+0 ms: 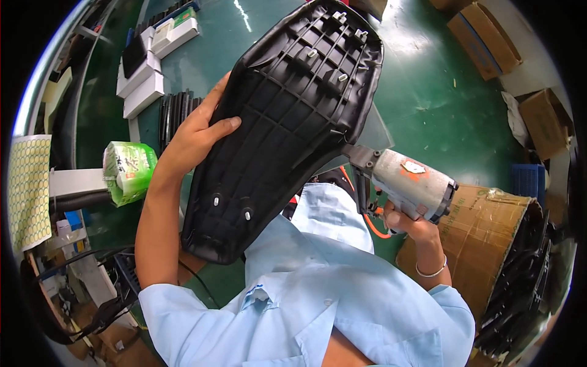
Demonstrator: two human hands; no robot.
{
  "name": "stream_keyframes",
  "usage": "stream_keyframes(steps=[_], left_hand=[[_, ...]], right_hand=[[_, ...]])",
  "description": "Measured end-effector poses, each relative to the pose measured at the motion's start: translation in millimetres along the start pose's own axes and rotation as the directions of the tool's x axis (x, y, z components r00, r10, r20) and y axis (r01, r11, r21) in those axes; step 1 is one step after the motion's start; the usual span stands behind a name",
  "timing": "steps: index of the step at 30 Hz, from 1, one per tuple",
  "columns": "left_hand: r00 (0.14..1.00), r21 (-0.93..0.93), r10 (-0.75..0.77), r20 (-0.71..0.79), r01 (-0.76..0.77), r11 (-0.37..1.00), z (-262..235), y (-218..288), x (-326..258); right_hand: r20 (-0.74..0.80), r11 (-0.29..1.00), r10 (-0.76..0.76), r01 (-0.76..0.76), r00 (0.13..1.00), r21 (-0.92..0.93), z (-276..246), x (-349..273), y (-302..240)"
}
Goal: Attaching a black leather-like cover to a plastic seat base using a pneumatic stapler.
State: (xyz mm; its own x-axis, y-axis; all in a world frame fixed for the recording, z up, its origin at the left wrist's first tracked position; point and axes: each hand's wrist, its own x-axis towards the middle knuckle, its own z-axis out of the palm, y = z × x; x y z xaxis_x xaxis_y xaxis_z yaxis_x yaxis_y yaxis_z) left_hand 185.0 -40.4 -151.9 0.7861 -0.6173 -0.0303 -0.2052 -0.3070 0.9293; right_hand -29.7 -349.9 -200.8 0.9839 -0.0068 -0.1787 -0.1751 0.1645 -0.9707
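Observation:
A long black seat [269,128], wide at the far end and narrow at the near end, is tilted up with its ribbed underside facing me. Several metal studs stick out of it, and its black cover is folded over the rim. My left hand [199,131] grips the seat's left edge, thumb on the underside, fingers hidden behind. My right hand [406,223] is wrapped around the handle of a grey pneumatic staple gun [413,180]. The gun's nose meets the seat's right edge about midway along. An orange air hose [374,227] hangs by the gun.
At right stands a large cardboard box [461,244] full of black parts, with a blue crate [527,182] behind it. More cardboard boxes [483,40] line the far right. White boxes [143,92] and a green plastic package [131,171] are at left. The floor [446,116] is green.

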Motion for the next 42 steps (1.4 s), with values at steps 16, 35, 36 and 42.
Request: stream_keyframes(steps=[16,35,36,42], left_hand=[[0.77,0.666,0.599,0.218,-0.566,0.485,75,43,40],[0.971,0.438,0.197,0.138,-0.238,0.867,88,40,51],[0.972,0.436,0.195,0.135,-0.235,0.869,87,41,52],[0.92,0.578,-0.192,0.342,-0.045,0.815,78,69,61]], right_hand=[[-0.028,0.964,-0.033,0.024,0.999,-0.265,16,11,10],[-0.018,0.904,-0.049,0.037,0.999,-0.426,28,28,8],[-0.019,0.898,-0.054,0.04,0.998,-0.439,28,28,7],[0.001,0.883,-0.065,0.058,0.998,-0.466,27,29,4]])
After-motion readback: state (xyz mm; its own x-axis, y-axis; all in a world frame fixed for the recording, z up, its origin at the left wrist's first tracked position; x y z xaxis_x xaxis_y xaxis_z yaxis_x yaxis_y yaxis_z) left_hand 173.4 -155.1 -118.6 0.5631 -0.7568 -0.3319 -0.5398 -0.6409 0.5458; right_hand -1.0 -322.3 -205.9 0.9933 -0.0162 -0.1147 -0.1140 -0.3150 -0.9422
